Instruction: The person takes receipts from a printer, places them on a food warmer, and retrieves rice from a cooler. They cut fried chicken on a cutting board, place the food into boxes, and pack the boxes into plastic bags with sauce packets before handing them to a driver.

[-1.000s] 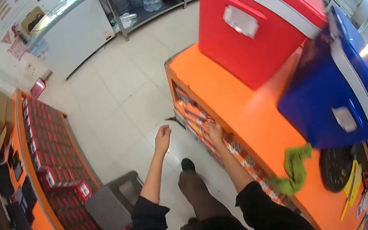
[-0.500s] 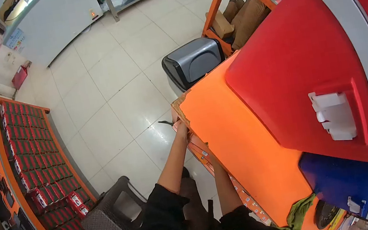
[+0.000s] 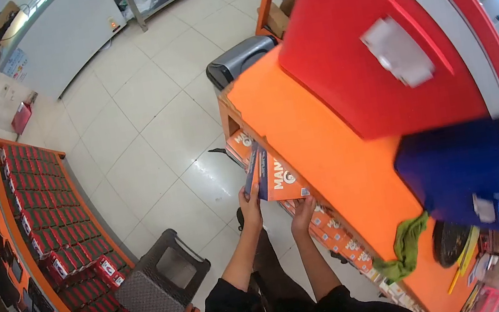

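Between my two hands is an orange and blue carton (image 3: 280, 178) with large white lettering, held tilted at the edge of the orange counter (image 3: 316, 126). My left hand (image 3: 250, 207) grips its left, blue-sided end, fingers closed on it. At the carton's near right corner, my right hand (image 3: 301, 213) holds on with fingers curled against it. Similar orange cartons (image 3: 343, 242) are stacked in a row under the counter top, and another carton (image 3: 239, 146) shows beyond the held one.
A red cooler (image 3: 340, 70) and a blue cooler (image 3: 454, 172) stand on the counter, near a green cloth (image 3: 409, 247). On the left are a grey stool (image 3: 148, 296) and a rack of red and dark packs (image 3: 52, 207). A grey bin (image 3: 241, 59) stands beyond the counter.
My hands were partly hidden at the counter's underside; now they are out in view with the orange and blue carton. The view has shifted, and the coolers appear higher.
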Demonstrator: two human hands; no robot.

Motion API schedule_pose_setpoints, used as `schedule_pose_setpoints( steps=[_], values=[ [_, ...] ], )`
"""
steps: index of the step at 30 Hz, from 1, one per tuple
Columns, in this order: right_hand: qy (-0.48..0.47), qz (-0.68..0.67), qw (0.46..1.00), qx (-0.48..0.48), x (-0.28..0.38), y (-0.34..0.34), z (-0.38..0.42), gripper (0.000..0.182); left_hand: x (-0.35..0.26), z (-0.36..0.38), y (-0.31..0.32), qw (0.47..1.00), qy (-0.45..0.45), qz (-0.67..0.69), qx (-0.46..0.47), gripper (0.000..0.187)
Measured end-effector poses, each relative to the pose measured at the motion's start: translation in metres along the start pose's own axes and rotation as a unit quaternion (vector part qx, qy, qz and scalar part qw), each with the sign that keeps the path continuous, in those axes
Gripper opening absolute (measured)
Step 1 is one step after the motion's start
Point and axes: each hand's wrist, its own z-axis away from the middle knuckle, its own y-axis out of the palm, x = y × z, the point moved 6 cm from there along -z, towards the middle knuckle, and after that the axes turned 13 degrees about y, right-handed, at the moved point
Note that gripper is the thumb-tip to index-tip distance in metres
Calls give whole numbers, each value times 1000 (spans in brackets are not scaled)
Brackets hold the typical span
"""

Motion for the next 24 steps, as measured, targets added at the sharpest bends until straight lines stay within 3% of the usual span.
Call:
schedule_pose_setpoints(
  steps=[2,3,6,7,9,11,13,15,16,19,21,24],
  values=[
    [-102,-5,982,-156,-6,-10,29,36,10,37,-25,1000,0,13,-19,59],
    [-91,-37,990,-105,-11,-13,41,34,14,59,-39,999,2,28,-44,58],
    [-72,-70,990,-94,-20,-17,129,32,8,133,-84,999,23,37,-8,52],
    [-98,-86,984,-118,-19,-27,168,32,3,163,-102,999,33,11,28,48],
    [-13,-182,980,-77,-38,-51,249,31,-8,230,-139,997,16,-20,77,41],
    [-7,-275,956,-98,-27,-84,344,33,-31,309,-138,991,-11,-42,124,38],
    [-32,-321,937,-134,1,-126,442,35,-45,371,-104,978,-22,-66,194,39],
    [-123,-330,926,-135,36,-182,529,37,-35,424,-56,940,-46,-108,319,41],
    [-168,-320,914,-182,35,-230,573,36,-27,449,-16,907,-69,-158,384,39],
    [-321,-318,823,-344,57,-322,684,34,50,497,95,834,-46,-235,497,38],
    [-355,-306,785,-405,66,-367,742,34,111,543,171,823,-91,-181,530,47],
    [-388,-251,734,-498,85,-453,820,31,235,588,246,752,-58,-324,571,62]
  ],
)
